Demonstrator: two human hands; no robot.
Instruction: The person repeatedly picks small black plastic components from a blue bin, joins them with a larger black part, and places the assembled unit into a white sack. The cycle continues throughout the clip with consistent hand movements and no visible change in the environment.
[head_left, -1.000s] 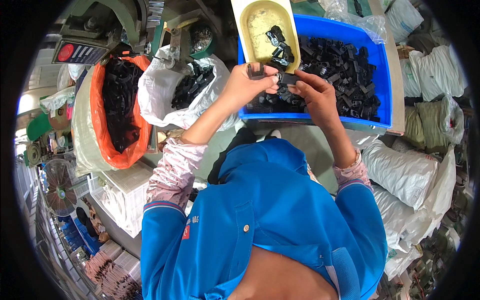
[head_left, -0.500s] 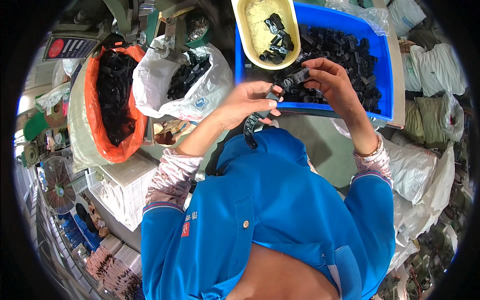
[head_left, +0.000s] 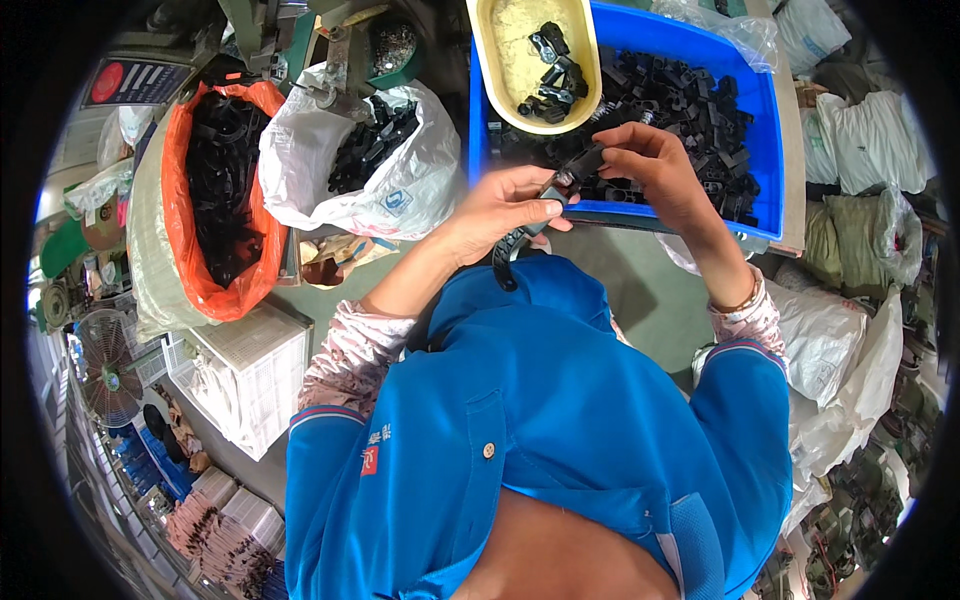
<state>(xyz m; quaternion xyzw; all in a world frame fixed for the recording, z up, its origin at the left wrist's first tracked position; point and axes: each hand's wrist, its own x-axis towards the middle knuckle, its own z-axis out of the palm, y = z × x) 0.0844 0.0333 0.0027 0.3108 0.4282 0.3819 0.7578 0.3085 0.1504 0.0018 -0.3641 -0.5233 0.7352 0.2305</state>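
Observation:
My left hand (head_left: 492, 212) is closed on a black plastic piece with a curved, slotted handle (head_left: 507, 258) that hangs below the fingers. Between thumb and fingertips, my right hand (head_left: 655, 168) pinches a smaller black plastic part (head_left: 584, 164). The two pieces meet end to end, with a bit of shiny metal at the join; whether they are locked together I cannot tell. Both hands are over the near edge of a blue bin (head_left: 778, 150) full of loose black parts (head_left: 690, 110). My fingers partly hide both pieces.
A yellow tub (head_left: 478, 60) with several black and metal parts rests on the bin's far left. To the left stand a white sack (head_left: 410, 185) and an orange-lined sack (head_left: 178, 190), both holding black parts. White sacks (head_left: 825, 340) are piled at right.
My right hand has moved slightly left and down, bringing its part against the piece in my left hand. The coil spring seen between my hands before no longer shows there.

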